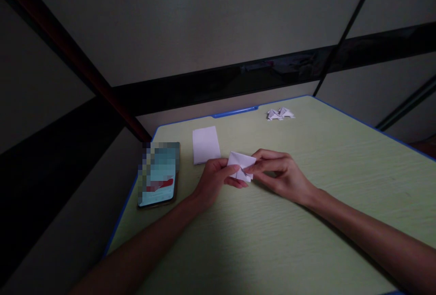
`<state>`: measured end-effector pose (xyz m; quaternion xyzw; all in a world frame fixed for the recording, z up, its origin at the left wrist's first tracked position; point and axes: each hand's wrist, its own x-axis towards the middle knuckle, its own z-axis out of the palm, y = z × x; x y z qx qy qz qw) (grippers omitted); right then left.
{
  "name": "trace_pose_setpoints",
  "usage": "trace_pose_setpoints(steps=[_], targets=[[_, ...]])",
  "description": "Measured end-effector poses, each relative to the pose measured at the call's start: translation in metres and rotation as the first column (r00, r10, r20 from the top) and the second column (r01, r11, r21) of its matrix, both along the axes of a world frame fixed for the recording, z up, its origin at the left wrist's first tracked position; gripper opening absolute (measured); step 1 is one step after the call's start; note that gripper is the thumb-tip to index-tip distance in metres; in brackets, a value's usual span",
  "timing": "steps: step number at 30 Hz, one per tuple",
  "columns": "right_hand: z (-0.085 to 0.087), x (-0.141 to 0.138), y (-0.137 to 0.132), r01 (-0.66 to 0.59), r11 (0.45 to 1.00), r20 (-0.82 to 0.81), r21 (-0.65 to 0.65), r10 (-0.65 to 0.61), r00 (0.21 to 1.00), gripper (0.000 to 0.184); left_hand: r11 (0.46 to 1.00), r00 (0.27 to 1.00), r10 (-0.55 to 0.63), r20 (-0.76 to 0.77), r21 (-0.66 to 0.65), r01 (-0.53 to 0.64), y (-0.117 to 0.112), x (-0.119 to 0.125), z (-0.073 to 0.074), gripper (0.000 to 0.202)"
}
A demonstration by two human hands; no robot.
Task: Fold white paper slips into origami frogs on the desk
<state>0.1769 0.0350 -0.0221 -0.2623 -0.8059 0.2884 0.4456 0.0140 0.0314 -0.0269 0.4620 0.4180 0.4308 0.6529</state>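
Observation:
A small folded piece of white paper point(241, 159) is held between my two hands above the table. My left hand point(215, 176) grips its left side, thumb on top and fingers underneath. At the right edge, my right hand point(277, 170) pinches the paper, with thumb and index finger at a fold near its middle. Creases and a small flap show on the upper face. Just behind my left hand lies a stack of white paper sheets point(206, 144).
On the left of the light-green table point(306, 240) a phone point(160, 174) lies with its screen lit, partly pixelated. Two folded white paper figures point(279, 113) sit at the back right. A blue strip point(235, 112) runs along the far edge, before a panelled wall.

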Motion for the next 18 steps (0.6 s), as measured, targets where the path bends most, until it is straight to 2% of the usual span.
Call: trace_pose_setpoints(steps=[5, 11, 13, 15, 18], targets=[[-0.0005, 0.0003, -0.0012, -0.031, 0.998, 0.04, 0.051, 0.029, 0.999, 0.015, 0.999, 0.995, -0.038, -0.089, 0.023, 0.04, -0.0004, -0.0007, 0.0001, 0.023], [-0.0005, 0.001, -0.0034, -0.046, 0.999, 0.075, 0.01, 0.045, 0.996, 0.014, 0.999, 0.985, 0.019, -0.174, 0.046, -0.011, -0.0027, 0.0017, 0.0021, 0.023], [0.0011, -0.0005, -0.0039, -0.014, 0.998, 0.018, -0.059, 0.016, 1.0, 0.012, 0.995, 0.982, 0.082, -0.171, 0.067, -0.071, -0.0023, 0.0025, 0.0014, 0.024], [0.0029, -0.0032, -0.0041, 0.023, 0.982, -0.068, -0.185, -0.036, 0.997, 0.008, 0.988, 0.975, 0.145, -0.166, 0.085, -0.132, -0.0018, 0.0031, 0.0005, 0.024], [0.0038, -0.0079, -0.0035, 0.042, 0.92, -0.132, -0.391, -0.1, 0.986, 0.003, 0.977, 0.963, 0.203, -0.177, 0.104, -0.187, -0.0019, 0.0041, 0.0005, 0.022]])
